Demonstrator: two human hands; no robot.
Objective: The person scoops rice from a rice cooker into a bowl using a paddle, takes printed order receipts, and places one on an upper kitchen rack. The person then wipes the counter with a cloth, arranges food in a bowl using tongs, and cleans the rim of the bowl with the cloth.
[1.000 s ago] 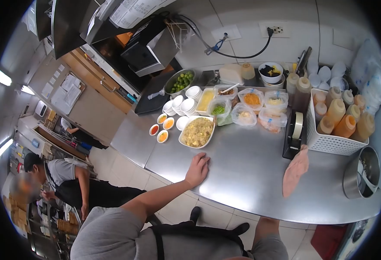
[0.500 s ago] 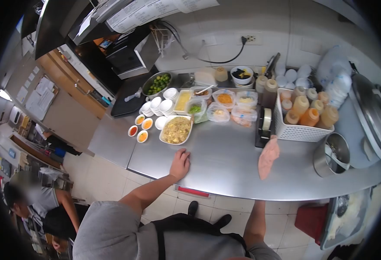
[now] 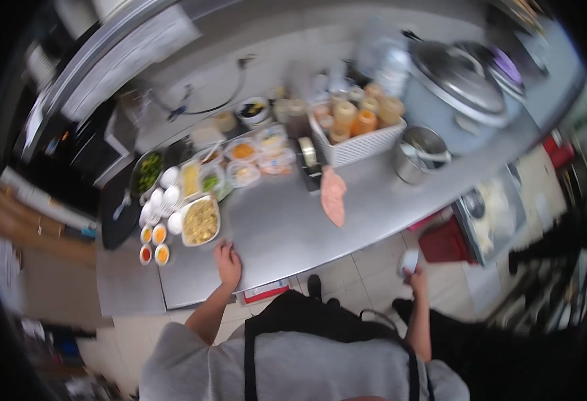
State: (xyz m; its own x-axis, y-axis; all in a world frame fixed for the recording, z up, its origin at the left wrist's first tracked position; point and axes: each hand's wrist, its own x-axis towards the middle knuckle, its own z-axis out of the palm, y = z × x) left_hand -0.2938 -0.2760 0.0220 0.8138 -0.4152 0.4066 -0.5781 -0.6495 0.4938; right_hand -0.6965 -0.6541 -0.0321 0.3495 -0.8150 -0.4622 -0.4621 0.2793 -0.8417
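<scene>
My left hand (image 3: pixel 228 264) rests on the steel counter (image 3: pixel 273 234) near its front edge, fingers laid down and holding nothing. Just beyond it stands a white square bowl of fried rice (image 3: pixel 201 222). Small cups of orange sauce (image 3: pixel 162 254) and a cup of red sauce (image 3: pixel 145 254) sit left of the bowl. Off the counter's front edge, low over the floor, my right hand (image 3: pixel 416 279) grips a small whitish object (image 3: pixel 409 261); blur hides what kind it is.
Behind the rice are stacked white cups (image 3: pixel 166 199) and tubs of toppings (image 3: pixel 243 152). Farther right stand a tape dispenser (image 3: pixel 309 160), a pink cloth (image 3: pixel 333 196), a white basket of sauce bottles (image 3: pixel 363 146) and a metal pot (image 3: pixel 422 157). A grey bin (image 3: pixel 490 217) stands below the counter's right part.
The view has swung to the right. My right hand, hidden under the counter edge before, now shows with a small whitish object in it. My left hand stays on the counter.
</scene>
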